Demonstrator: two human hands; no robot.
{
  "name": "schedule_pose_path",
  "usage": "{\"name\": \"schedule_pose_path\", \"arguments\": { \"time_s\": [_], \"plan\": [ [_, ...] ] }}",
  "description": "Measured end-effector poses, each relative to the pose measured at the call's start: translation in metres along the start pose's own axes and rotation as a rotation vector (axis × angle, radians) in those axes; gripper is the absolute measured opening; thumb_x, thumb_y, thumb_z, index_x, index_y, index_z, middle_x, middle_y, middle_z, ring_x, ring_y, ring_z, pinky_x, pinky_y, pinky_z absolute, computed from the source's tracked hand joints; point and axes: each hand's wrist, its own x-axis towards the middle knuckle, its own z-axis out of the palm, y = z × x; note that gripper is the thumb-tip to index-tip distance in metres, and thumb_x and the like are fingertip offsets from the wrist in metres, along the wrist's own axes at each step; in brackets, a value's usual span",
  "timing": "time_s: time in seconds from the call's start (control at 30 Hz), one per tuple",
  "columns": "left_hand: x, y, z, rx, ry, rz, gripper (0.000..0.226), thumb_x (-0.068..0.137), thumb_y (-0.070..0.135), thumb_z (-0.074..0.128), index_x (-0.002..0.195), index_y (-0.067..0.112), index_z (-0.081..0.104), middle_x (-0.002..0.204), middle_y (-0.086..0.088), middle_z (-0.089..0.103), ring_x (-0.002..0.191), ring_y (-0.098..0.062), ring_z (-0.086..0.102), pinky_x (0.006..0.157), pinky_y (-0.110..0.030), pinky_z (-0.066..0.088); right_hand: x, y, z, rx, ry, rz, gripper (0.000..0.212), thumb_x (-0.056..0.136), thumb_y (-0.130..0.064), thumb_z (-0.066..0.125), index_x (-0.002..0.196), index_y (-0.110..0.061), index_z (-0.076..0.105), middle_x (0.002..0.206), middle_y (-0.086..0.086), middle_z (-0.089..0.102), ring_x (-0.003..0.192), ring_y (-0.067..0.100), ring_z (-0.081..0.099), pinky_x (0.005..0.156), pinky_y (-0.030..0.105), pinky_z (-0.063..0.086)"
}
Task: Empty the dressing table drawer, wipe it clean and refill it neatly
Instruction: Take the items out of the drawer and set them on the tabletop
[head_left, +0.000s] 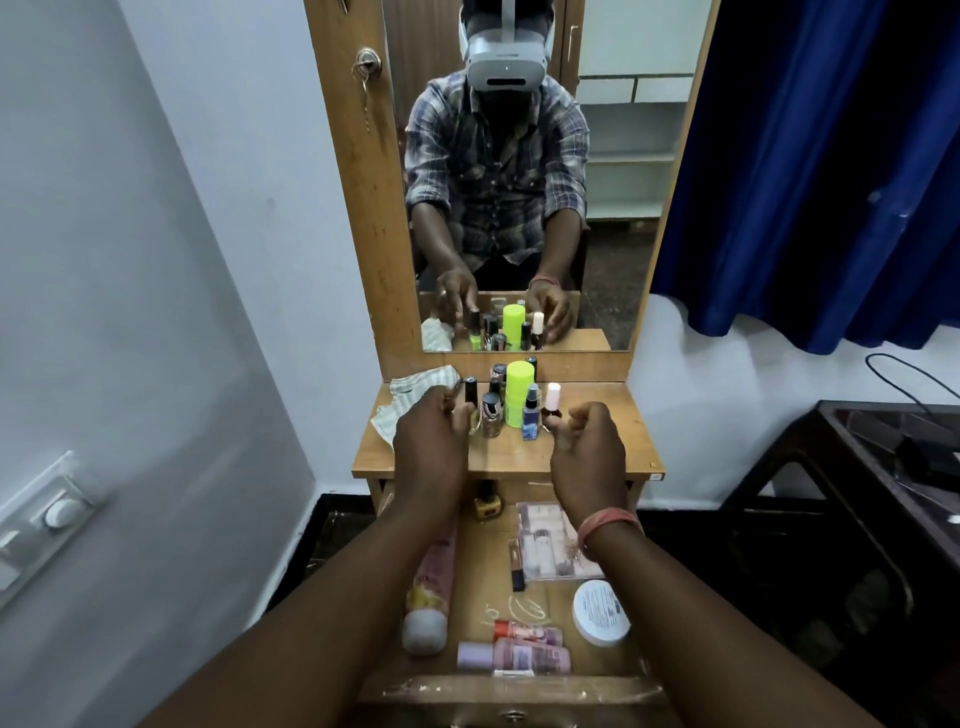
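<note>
Drawer (511, 688) pulled open below tabletop (631, 441), holding tube, jar, booklet (forearms cross over it). Bottles (511, 402) clustered on tabletop beside cloth (415, 387). Left hand (431, 447) and right hand (589, 452) loosely curled, grasping nothing.

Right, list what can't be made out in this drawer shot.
- Head view: drawer back left, hidden under the tabletop and left forearm.
- Pink tube: upper end covered by the left forearm.
- Jar label: print too small.
- Left hand grip: fingertips hidden, so contact with the bottles is unclear.
</note>
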Motion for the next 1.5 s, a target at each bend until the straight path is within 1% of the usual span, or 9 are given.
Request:
{"name": "schedule_pose_path", "arguments": {
  "time_s": [0.17, 0.37, 0.5, 0.7, 0.8, 0.9, 1.03, 1.37, 1.5],
  "plan": [
    [-0.041, -0.017, -0.014, -0.004, 0.058, 0.017, 0.009, 0.099, 0.019, 0.059, 0.1, 0.021, 0.068, 0.09, 0.008, 0.071, 0.08, -0.009, 0.065, 0.067, -0.028, 0.048, -0.049, -0.003, -0.016, -0.058, -0.019, -0.137, 0.009, 0.098, -0.017, 0.052, 0.094, -0.023, 0.047, 0.09, -0.006, 0.056, 0.079, 0.001, 0.054, 0.057, 0.012, 0.036],
    [-0.049, -0.046, 0.021, 0.258, -0.403, -0.154, 0.015, 0.091, 0.023, 0.061, 0.094, 0.016, 0.074, 0.096, -0.006, 0.075, 0.093, -0.026, 0.071, 0.081, -0.039, 0.059, -0.075, 0.024, 0.015, -0.461, -0.601, -0.172, 0.014, 0.09, -0.019, 0.054, 0.084, -0.018, 0.067, 0.082, 0.003, 0.07, 0.08, 0.019, 0.068, 0.07, 0.028, 0.053],
    [-0.049, -0.055, 0.043, 0.272, -0.434, -0.27, 0.026, 0.084, 0.036, 0.059, 0.1, 0.021, 0.072, 0.104, -0.008, 0.074, 0.098, -0.031, 0.071, 0.084, -0.044, 0.06, -0.078, 0.034, 0.039, -0.548, -0.656, -0.125, 0.025, 0.09, -0.008, 0.053, 0.112, -0.011, 0.066, 0.109, 0.011, 0.067, 0.101, 0.028, 0.065, 0.085, 0.03, 0.051],
    [-0.047, -0.053, 0.048, 0.364, -0.387, -0.264, 0.023, 0.097, 0.026, 0.055, 0.108, 0.019, 0.074, 0.111, -0.008, 0.075, 0.107, -0.032, 0.071, 0.091, -0.041, 0.057, -0.078, 0.037, 0.059, -0.699, -0.656, -0.102, 0.038, 0.097, -0.009, 0.044, 0.135, -0.004, 0.049, 0.126, 0.018, 0.055, 0.113, 0.032, 0.059, 0.098, 0.034, 0.045],
    [-0.049, -0.051, 0.048, 0.376, -0.394, -0.198, 0.021, 0.099, 0.023, 0.052, 0.107, 0.019, 0.071, 0.111, -0.007, 0.075, 0.107, -0.03, 0.071, 0.089, -0.037, 0.055, -0.077, 0.036, 0.058, -0.787, -0.7, -0.182, 0.042, 0.098, -0.006, 0.043, 0.14, -0.002, 0.045, 0.13, 0.016, 0.053, 0.116, 0.029, 0.059, 0.097, 0.028, 0.044],
    [-0.049, -0.056, 0.041, 0.31, -0.405, -0.147, 0.013, 0.095, 0.027, 0.058, 0.102, 0.025, 0.068, 0.105, -0.004, 0.075, 0.101, -0.027, 0.072, 0.087, -0.04, 0.058, -0.078, 0.02, 0.048, -0.628, -0.697, -0.14, 0.045, 0.102, -0.007, 0.042, 0.147, -0.011, 0.039, 0.139, 0.017, 0.05, 0.111, 0.021, 0.061, 0.076, 0.012, 0.05],
    [-0.049, -0.064, 0.02, 0.203, -0.46, -0.103, 0.019, 0.081, 0.034, 0.079, 0.082, 0.028, 0.061, 0.084, 0.006, 0.072, 0.082, -0.016, 0.069, 0.077, -0.039, 0.058, -0.078, 0.01, 0.032, -0.715, -0.812, -0.183, 0.04, 0.093, 0.001, 0.052, 0.133, -0.004, 0.055, 0.129, 0.019, 0.055, 0.117, 0.031, 0.058, 0.097, 0.03, 0.047],
    [-0.053, -0.038, -0.028, 0.075, -0.333, -0.074, 0.03, 0.081, 0.037, 0.082, 0.086, 0.027, 0.055, 0.081, 0.007, 0.068, 0.074, -0.009, 0.065, 0.06, -0.029, 0.046, -0.095, -0.008, 0.027, -0.516, -0.706, -0.125, 0.029, 0.094, -0.007, 0.052, 0.12, -0.012, 0.063, 0.107, 0.013, 0.068, 0.089, 0.022, 0.062, 0.078, 0.029, 0.05],
    [-0.038, -0.022, -0.032, -0.054, -0.234, -0.053, 0.03, 0.086, 0.037, 0.08, 0.107, 0.032, 0.059, 0.089, 0.007, 0.07, 0.083, -0.015, 0.068, 0.073, -0.037, 0.057, -0.06, -0.026, 0.006, -0.113, -0.627, 0.216, 0.015, 0.087, -0.008, 0.062, 0.073, -0.011, 0.068, 0.077, 0.014, 0.073, 0.068, 0.025, 0.07, 0.07, 0.041, 0.062]
  ]
}}
